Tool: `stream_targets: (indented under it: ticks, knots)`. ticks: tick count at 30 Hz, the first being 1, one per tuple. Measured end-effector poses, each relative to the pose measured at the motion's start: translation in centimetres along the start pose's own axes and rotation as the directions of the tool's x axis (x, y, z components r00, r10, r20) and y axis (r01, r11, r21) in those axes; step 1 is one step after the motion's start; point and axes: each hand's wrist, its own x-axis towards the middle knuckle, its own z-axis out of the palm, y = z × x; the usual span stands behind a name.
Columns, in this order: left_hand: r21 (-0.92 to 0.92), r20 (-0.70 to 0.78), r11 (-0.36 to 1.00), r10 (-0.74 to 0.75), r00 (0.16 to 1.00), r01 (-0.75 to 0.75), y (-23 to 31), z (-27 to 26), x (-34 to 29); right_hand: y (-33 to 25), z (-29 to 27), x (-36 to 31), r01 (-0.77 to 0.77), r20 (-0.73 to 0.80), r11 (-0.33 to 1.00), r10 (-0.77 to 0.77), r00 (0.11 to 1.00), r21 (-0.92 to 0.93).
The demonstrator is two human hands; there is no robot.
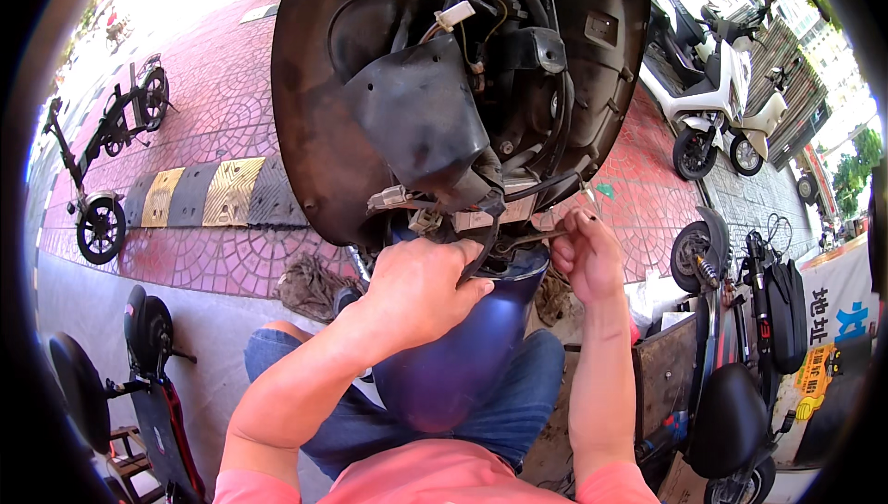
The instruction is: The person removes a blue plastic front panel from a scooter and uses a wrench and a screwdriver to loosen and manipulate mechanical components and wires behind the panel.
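In front of me is the opened dark body (pixel 319 125) of a scooter, its inside showing wires and a black plastic cover (pixel 416 116). A smooth blue-purple panel (pixel 453 351) sits between my knees. My left hand (pixel 421 287) reaches to the wiring at the lower edge, thumb and forefinger closed around a black cable (pixel 482 252). Pale connectors (pixel 425 221) lie just above its knuckles. My right hand (pixel 589 252) is at the right end of the wiring with its fingers curled in a pinch. What is between those fingertips is too small to name.
A loose white connector (pixel 454 16) sticks up from the wires. A dark rag (pixel 316 285) lies left of the scooter. Folding electric scooters (pixel 153 384) stand at the left, and a black-seated one (pixel 731 411) at the right. A yellow-black speed bump (pixel 217 192) crosses the paving.
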Motion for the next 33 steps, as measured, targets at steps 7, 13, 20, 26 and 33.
stream_targets:
  ticks: [7,13,20,26,33]
  knots:
    - [0.004,-0.066,0.998,0.064,0.996,-0.064,-0.7,0.5,0.2,3.9,9.1,-10.0,0.706,0.451,0.180,-0.656,0.605,-0.685]
    - [0.023,-0.065,0.998,0.068,0.996,-0.067,-0.2,0.3,-0.1,2.3,5.8,-9.1,0.570,-0.003,0.750,-0.606,0.795,-0.337]
    - [-0.009,0.024,1.000,-0.006,1.000,0.006,0.6,-0.5,0.1,1.0,-0.7,-1.3,0.121,-0.103,0.983,-0.107,0.989,0.140]
    - [-0.009,-0.009,1.000,0.004,1.000,-0.004,0.2,-0.2,0.1,1.4,-3.8,4.4,-0.190,0.182,0.960,0.153,0.971,0.204]
    - [0.084,0.051,0.990,0.111,0.993,-0.115,0.5,-0.1,-0.2,3.3,-5.5,4.4,-0.127,0.145,0.971,0.099,0.984,0.201]
